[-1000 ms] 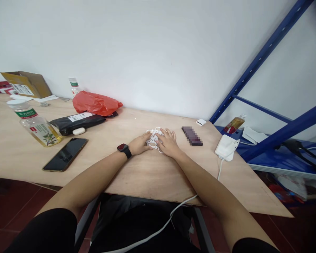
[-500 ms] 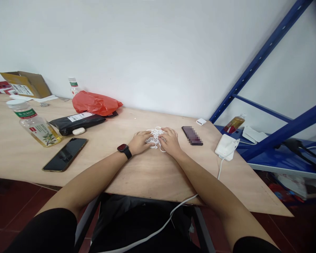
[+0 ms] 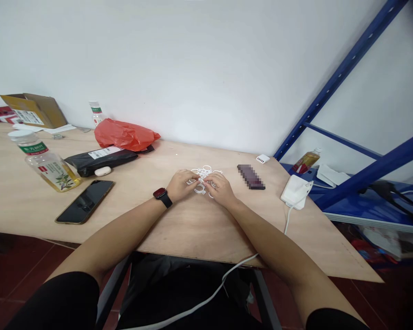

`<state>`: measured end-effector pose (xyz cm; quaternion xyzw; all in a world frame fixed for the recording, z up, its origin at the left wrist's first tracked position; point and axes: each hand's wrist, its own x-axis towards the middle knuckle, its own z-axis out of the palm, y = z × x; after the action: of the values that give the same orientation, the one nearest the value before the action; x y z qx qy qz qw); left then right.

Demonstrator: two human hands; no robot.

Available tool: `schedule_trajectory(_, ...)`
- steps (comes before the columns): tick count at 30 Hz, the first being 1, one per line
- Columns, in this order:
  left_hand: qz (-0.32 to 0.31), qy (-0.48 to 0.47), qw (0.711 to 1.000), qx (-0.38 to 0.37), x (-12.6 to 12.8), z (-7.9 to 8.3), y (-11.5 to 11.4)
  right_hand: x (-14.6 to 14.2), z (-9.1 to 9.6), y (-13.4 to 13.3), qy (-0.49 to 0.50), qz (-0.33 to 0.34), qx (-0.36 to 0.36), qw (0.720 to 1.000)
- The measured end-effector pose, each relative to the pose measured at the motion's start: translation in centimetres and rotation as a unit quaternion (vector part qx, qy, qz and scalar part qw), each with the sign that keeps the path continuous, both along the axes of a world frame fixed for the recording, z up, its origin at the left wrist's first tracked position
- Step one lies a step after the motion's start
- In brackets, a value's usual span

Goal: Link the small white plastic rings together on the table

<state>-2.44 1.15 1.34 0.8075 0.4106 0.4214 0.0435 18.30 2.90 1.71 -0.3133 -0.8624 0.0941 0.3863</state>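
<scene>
A small heap of white rings (image 3: 200, 188), some with a little tab on the edge, lies on the wooden table between my hands. From the left, my left hand (image 3: 183, 184) reaches in with thumb and fingertips pinched together on a white ring in the heap. Opposite it, my right hand (image 3: 222, 189) also pinches at the rings, thumb against fingers. The fingertips nearly meet, and they partly cover what they grip. Several rings show beyond and in front of the fingers. A black smartwatch (image 3: 163, 197) is on my left wrist.
To the left are a phone (image 3: 85, 201), a drink bottle (image 3: 50, 165), a white earbud case (image 3: 103, 171), a black parcel (image 3: 103, 160) and a red plastic bag (image 3: 125, 134). Rightward lie a blurred-out phone (image 3: 251, 177), a white charger with cable (image 3: 296, 191) and blue shelving (image 3: 340, 73).
Both hands were spread flat around the gathered heap; now their fingers are pinched on it. The rings lie looser, with single ones showing at the edges.
</scene>
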Motion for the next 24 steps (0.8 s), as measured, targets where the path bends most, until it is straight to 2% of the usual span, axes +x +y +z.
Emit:
schedule_trajectory(7,-0.018,-0.011,1.000,-0.001,0.40,0.24,-0.54,0.05,-0.32,-0.70,0.013,-0.008,-0.075,0.997)
schedule_trajectory(14,-0.039,-0.034,0.998,0.024,0.55,-0.05,-0.47,0.09,-0.71,-0.49,0.042,-0.025,-0.036,0.998)
schedule_trajectory(19,-0.053,-0.074,0.996,-0.016,0.53,-0.25,-0.32,0.20,-0.80,-0.25,0.020,-0.022,-0.024,0.999)
schedule_trajectory(24,-0.061,-0.066,0.995,-0.040,0.35,-0.16,-0.34,0.34,-0.72,-0.21,0.008,-0.008,-0.033,0.999)
